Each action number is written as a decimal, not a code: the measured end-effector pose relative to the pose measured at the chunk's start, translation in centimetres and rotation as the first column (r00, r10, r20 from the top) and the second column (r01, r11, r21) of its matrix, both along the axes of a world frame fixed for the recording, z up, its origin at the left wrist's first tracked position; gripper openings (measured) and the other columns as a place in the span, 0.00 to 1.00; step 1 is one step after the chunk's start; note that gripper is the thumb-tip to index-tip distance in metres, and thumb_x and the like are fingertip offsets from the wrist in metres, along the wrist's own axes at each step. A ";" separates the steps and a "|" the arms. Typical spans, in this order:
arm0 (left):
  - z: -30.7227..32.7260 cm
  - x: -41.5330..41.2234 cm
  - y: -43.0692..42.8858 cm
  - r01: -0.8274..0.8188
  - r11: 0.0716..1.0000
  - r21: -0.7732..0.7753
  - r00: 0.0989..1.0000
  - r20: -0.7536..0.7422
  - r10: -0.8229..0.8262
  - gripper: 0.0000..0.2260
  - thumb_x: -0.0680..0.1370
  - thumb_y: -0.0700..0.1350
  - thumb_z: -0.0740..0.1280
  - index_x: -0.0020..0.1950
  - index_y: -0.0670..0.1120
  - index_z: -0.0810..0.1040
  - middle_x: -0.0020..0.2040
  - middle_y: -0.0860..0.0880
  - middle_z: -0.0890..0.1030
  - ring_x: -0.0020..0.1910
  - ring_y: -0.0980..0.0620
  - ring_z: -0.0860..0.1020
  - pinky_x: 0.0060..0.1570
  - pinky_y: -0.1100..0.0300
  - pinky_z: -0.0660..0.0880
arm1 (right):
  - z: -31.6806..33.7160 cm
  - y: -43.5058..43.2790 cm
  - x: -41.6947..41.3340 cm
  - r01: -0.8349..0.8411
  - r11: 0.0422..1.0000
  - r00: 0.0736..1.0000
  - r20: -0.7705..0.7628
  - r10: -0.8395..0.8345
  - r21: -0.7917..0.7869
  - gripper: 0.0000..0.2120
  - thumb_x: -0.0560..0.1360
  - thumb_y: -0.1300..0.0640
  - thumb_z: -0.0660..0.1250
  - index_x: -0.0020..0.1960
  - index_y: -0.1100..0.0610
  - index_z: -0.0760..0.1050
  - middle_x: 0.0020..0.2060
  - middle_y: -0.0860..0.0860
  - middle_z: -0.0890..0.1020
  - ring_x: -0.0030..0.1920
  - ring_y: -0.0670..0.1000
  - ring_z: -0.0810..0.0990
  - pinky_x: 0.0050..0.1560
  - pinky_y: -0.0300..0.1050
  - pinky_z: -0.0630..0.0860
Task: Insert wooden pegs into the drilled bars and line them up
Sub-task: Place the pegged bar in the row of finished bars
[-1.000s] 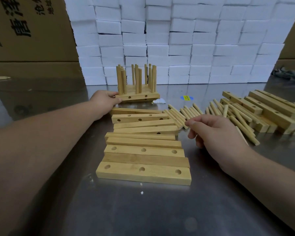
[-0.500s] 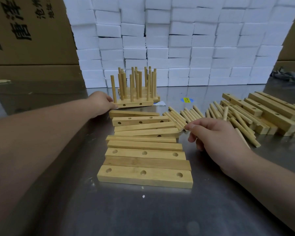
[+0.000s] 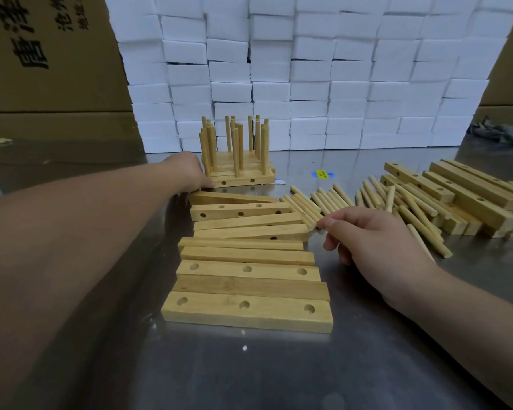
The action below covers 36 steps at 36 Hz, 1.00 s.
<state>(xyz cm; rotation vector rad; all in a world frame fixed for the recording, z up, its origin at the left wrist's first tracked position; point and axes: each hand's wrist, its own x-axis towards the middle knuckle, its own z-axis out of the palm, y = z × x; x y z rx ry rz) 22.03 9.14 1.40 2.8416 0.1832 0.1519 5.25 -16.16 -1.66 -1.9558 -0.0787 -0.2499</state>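
Note:
Several drilled bars with upright pegs [image 3: 240,173] stand side by side at the back of the steel table [image 3: 279,374]. My left hand [image 3: 190,173] grips the left end of the front pegged bar. A row of bare drilled bars [image 3: 246,273] lies flat in the middle, some showing their holes. Loose wooden pegs [image 3: 305,202] lie to the right of that row. My right hand [image 3: 376,247] rests by them, its thumb and forefinger pinching the near end of one peg that lies on the table.
More drilled bars [image 3: 468,196] and pegs [image 3: 412,214] are heaped at the right. A wall of white foam blocks [image 3: 308,84] closes the back, cardboard boxes [image 3: 48,69] the back left. A blue and yellow sticker [image 3: 322,174] is on the table.
My left hand has swung the front pegged bar round and pushed it flush against the other pegged bars. My right hand has stayed at the loose pegs.

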 end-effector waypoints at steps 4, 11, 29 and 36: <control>0.1 0.1 -0.2 0.003 1.000 0.009 1.000 0.001 -0.003 0.16 0.72 0.54 0.70 0.50 0.42 0.79 0.43 0.46 0.80 0.41 0.48 0.77 0.32 0.59 0.70 | 0.0 0.0 0.0 -0.005 1.000 1.000 0.008 0.005 0.000 0.09 0.74 0.54 0.63 0.38 0.52 0.80 0.28 0.44 0.80 0.25 0.40 0.71 0.33 0.41 0.68; -0.6 0.5 -0.4 -0.027 1.000 0.007 0.998 0.061 0.027 0.15 0.73 0.54 0.70 0.42 0.42 0.75 0.37 0.46 0.76 0.35 0.51 0.73 0.28 0.60 0.64 | -0.1 -0.1 0.1 -0.001 1.000 1.000 0.013 0.001 -0.018 0.09 0.74 0.53 0.63 0.38 0.51 0.80 0.29 0.44 0.80 0.25 0.40 0.71 0.33 0.41 0.69; -0.3 -6.1 -1.6 0.098 0.935 -0.340 0.995 0.006 -0.102 0.16 0.78 0.54 0.61 0.54 0.44 0.79 0.53 0.45 0.79 0.46 0.51 0.75 0.43 0.59 0.68 | 0.0 0.1 0.0 0.009 1.000 1.000 0.023 -0.008 -0.012 0.10 0.74 0.54 0.64 0.36 0.52 0.79 0.29 0.46 0.80 0.30 0.45 0.72 0.37 0.41 0.67; -0.2 -9.3 -2.8 0.193 0.937 -0.290 0.981 0.051 -0.186 0.17 0.79 0.54 0.59 0.63 0.47 0.76 0.63 0.46 0.76 0.59 0.47 0.73 0.56 0.55 0.68 | 0.1 0.1 -0.1 -0.003 1.000 1.000 0.025 0.004 -0.020 0.10 0.74 0.54 0.64 0.36 0.51 0.79 0.28 0.44 0.79 0.25 0.42 0.70 0.32 0.39 0.66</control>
